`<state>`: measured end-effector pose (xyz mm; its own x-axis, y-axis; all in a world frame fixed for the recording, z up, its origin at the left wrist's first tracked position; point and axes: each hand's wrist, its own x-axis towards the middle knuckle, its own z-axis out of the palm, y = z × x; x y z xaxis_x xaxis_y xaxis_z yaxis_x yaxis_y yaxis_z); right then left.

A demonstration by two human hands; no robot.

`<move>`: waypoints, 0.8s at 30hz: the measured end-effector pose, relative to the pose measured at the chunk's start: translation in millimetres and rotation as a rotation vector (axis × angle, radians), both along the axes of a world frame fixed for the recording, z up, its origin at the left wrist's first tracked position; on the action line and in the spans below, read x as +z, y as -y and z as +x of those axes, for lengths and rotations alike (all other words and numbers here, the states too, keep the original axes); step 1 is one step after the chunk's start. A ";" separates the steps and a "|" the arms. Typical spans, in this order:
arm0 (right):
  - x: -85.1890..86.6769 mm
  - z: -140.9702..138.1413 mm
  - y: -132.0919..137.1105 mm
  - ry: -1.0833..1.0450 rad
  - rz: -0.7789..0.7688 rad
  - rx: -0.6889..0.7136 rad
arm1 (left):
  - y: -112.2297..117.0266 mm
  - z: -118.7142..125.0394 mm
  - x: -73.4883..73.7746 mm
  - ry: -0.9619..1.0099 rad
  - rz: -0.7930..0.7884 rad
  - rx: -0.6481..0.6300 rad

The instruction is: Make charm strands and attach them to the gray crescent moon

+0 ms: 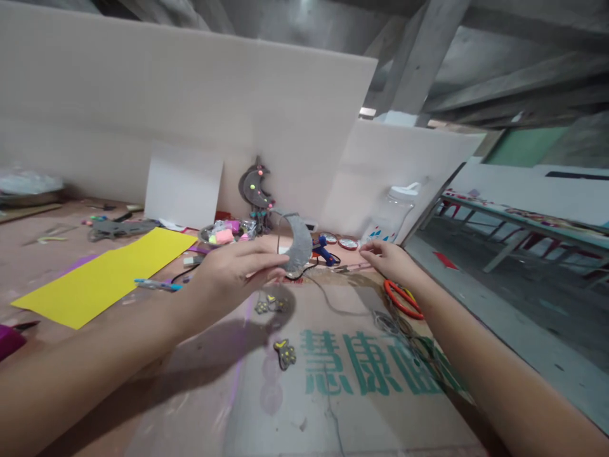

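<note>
My left hand (235, 270) is closed on a grey glittery crescent moon piece (299, 244), held upright above the cardboard sheet (333, 406). Small grey charms (270, 305) hang or lie just below it, and one more charm (285, 353) lies on the cardboard. My right hand (387, 259) reaches forward over the table, fingers slightly curled and apart, holding nothing, close to a blue glue gun (326, 249) and its cord. Red-handled scissors (402, 298) lie under my right wrist.
A finished grey moon ornament (255, 186) leans against the white board at the back. A yellow foam sheet (102, 276), a white sheet (183, 190), coloured beads (223, 233), a plastic jar (394, 212) and a blue pen (157, 285) are on the table. The table's right edge drops to the floor.
</note>
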<state>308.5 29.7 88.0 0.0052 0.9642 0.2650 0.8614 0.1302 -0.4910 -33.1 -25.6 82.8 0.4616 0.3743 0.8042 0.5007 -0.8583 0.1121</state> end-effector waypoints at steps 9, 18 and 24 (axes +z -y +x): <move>5.7 -93.5 59.1 -0.638 -0.205 0.519 | 7.7 4.3 -26.4 -0.120 -0.018 -0.176; 7.1 -105.6 74.3 -0.726 -0.280 0.524 | 2.0 20.8 -6.7 0.481 -1.010 -0.311; 6.5 -101.2 67.4 -0.600 -0.294 0.506 | -8.2 10.8 2.8 0.171 -1.161 -0.232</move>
